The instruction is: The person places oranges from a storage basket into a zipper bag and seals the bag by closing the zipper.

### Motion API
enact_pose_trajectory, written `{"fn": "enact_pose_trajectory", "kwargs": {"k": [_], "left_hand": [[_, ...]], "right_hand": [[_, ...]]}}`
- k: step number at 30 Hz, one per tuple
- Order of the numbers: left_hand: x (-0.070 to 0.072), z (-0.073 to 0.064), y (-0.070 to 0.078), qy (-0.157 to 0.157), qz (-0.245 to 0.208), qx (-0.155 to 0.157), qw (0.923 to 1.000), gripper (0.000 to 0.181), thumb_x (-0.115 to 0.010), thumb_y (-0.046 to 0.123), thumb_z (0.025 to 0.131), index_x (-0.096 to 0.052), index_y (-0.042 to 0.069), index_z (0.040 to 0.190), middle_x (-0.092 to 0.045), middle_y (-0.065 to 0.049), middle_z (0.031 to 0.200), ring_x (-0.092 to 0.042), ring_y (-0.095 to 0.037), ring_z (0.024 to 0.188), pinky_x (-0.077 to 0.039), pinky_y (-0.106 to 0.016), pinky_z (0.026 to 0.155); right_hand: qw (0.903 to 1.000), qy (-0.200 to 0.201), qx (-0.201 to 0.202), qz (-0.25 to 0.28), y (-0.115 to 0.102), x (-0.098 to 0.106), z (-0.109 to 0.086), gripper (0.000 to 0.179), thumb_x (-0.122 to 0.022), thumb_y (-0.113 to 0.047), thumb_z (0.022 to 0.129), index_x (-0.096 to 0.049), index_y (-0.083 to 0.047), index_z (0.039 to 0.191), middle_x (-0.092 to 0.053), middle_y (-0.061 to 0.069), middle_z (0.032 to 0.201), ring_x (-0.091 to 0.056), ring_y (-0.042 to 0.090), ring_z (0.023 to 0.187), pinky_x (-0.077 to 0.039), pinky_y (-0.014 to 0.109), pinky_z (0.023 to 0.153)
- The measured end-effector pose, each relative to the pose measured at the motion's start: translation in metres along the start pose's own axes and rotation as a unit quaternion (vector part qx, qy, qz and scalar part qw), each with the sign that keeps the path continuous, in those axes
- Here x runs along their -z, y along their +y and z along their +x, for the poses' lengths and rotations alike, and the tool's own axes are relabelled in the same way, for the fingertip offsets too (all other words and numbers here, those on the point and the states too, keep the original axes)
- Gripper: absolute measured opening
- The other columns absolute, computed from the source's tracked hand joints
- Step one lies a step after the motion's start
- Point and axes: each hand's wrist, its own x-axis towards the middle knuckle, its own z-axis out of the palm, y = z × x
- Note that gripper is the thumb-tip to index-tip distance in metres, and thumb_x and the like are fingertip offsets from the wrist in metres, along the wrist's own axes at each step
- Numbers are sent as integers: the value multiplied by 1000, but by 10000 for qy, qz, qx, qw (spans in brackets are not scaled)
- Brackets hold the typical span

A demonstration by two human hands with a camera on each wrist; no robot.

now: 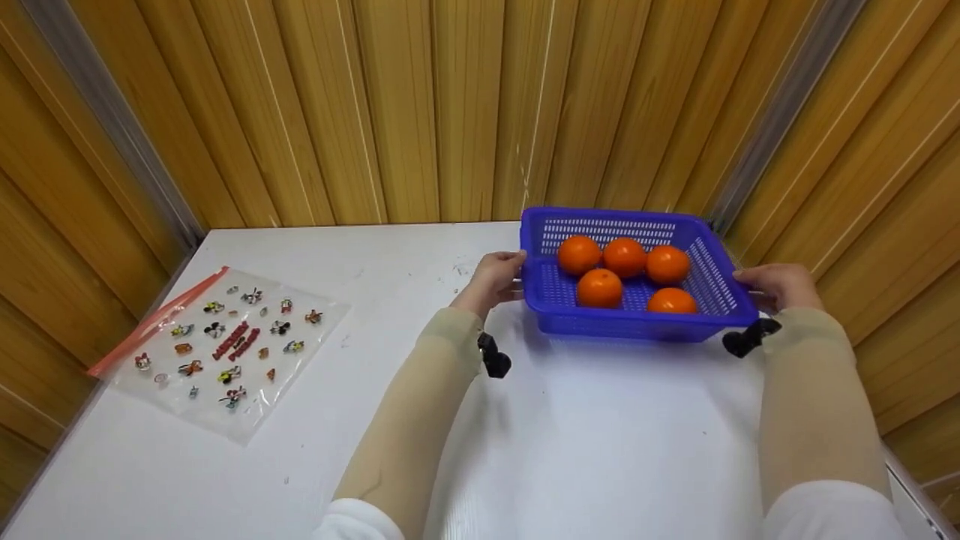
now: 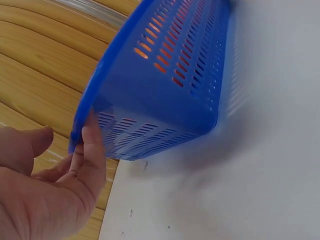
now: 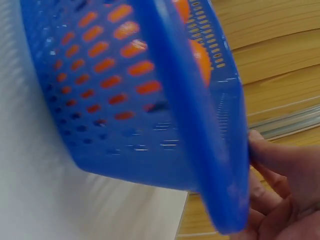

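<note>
A blue-purple plastic basket point(image 1: 622, 326) with slotted sides holds several oranges point(image 1: 600, 289), toward the back right of the white table. My left hand point(image 1: 495, 281) is at its left end; in the left wrist view the fingers point(image 2: 90, 150) hook under the rim, while the thumb stands a little off it. At the right end my right hand point(image 1: 784, 285) grips the rim, the thumb point(image 3: 270, 152) against it and the other fingers lower, partly hidden. Through the slots in the right wrist view, orange fruit shows. Whether the basket's base touches the table I cannot tell.
On the left of the white table point(image 1: 420, 360) lies a clear zip bag point(image 1: 247, 420) with a red-orange closure, holding many small colourful charms. Wood-patterned panels point(image 1: 420, 112) rise behind the table and on both sides. The basket is close to the right back corner.
</note>
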Motion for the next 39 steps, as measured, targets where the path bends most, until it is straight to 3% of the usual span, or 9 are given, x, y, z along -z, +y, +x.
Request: {"fn": "enact_pose_trajectory", "kwargs": {"k": [3,6,8,10,13,20,24,34,39], "left_hand": [[10,-2,-2,313,345,-103,9989,44,-53,27,108,-52,4,146,-68,-22,133,-71,-35,117,-62,-42,93],[25,-5,-3,517,549,-175,9970,43,-54,24,108,-51,3,146,-67,-22,134,-71,-36,119,-62,-43,94],[36,-7,-3,603,564,-220,9963,42,-55,21,107,-52,2,145,-66,-22,135,-70,-35,119,-61,-44,96],[48,-10,-4,662,520,-244,9962,41,-57,18,106,-53,0,143,-66,-21,134,-70,-34,118,-60,-44,97],[65,-16,-6,675,453,-266,9963,42,-58,15,105,-54,1,144,-66,-19,132,-70,-30,114,-61,-42,95],[101,-37,-14,748,663,-532,9936,52,-58,13,104,-46,9,155,-66,-14,123,-69,-19,95,-61,-31,75],[117,-51,-18,755,679,-602,9930,55,-56,13,105,-42,12,158,-63,-11,119,-67,-18,94,-59,-26,67],[158,-87,-28,443,710,-744,9937,65,-55,6,103,-30,13,163,-51,-3,105,-59,-9,79,-55,-25,59],[175,-102,-29,308,985,-656,9925,69,-55,7,102,-25,16,164,-53,-5,108,-63,-15,89,-57,-28,61]], "right_hand": [[9980,-610,-23,-145,-5,-5,0,35,-61,-17,104,-73,-28,73,-69,-12,77,-71,7,77,-62,22,82],[9948,-972,30,-294,-7,-15,4,23,-58,-17,105,-76,-27,115,-69,-15,83,-70,6,82,-61,20,86],[9932,-1127,79,-280,-8,-25,8,43,-57,-16,106,-55,-22,149,-68,-17,85,-69,5,84,-61,19,86],[9915,-1277,160,-208,-7,-35,11,66,-56,-16,106,-26,-13,164,-69,-17,87,-70,4,86,-61,19,86],[9880,-1520,272,45,-5,-50,13,75,-56,-14,106,-11,-12,166,-69,-16,91,-70,5,90,-61,20,86],[9843,-1618,687,187,1,-86,5,75,-59,-12,104,-15,-17,166,-68,-14,99,-71,9,97,-62,23,85],[9829,-1609,853,276,5,-105,-3,75,-58,-11,104,-16,-17,166,-68,-12,102,-71,11,96,-62,24,85],[9677,-2077,1345,477,20,-136,-24,76,-57,-7,103,-16,-14,166,-70,-8,109,-69,11,98,-61,27,89],[9601,-2333,1530,218,21,-147,-31,79,-58,-4,101,-13,-14,166,-72,-5,111,-68,13,102,-60,30,91]]}}
